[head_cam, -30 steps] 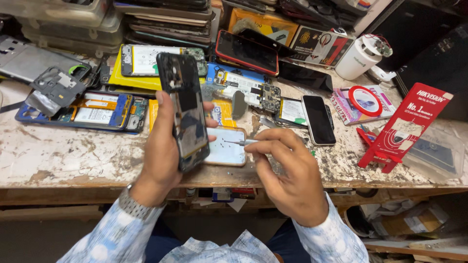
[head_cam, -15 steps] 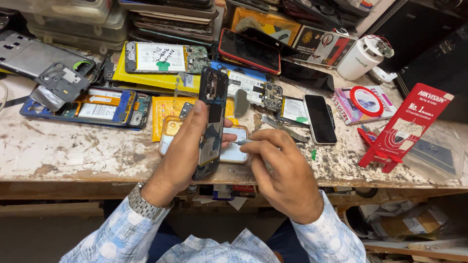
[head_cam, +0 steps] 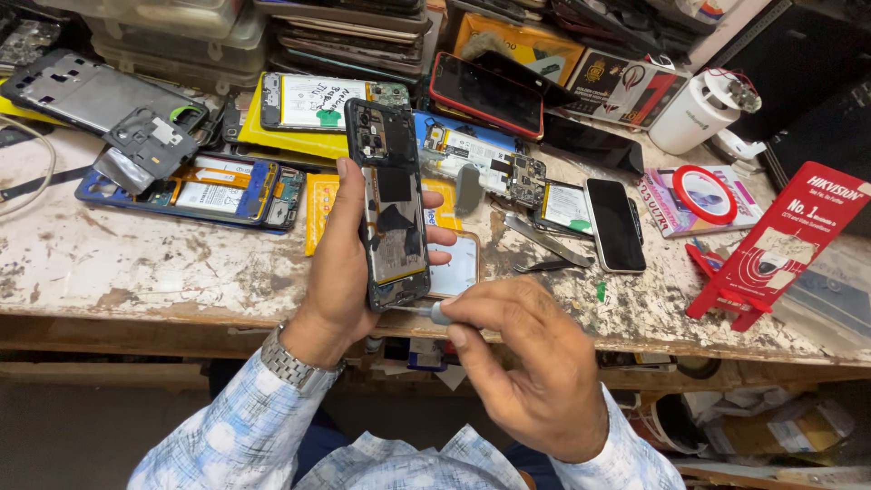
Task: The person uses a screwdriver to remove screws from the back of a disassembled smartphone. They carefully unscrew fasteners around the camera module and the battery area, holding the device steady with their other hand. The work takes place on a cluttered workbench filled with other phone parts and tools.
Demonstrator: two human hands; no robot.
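Left hand point(head_cam: 340, 263) fingers grip opened black phone frame point(head_cam: 392, 204), long axis upright; right hand point(head_cam: 535, 363) fingers pinch small metal screwdriver point(head_cam: 426, 311) at frame's lower end.

left hand point(head_cam: 349, 263) gripping, right hand point(head_cam: 531, 363) pinching

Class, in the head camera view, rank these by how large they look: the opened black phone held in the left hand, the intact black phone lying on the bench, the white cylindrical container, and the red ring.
1. Opened black phone, though it is nearest the camera.
2. White cylindrical container and intact black phone: too alike to rank.
3. Red ring.
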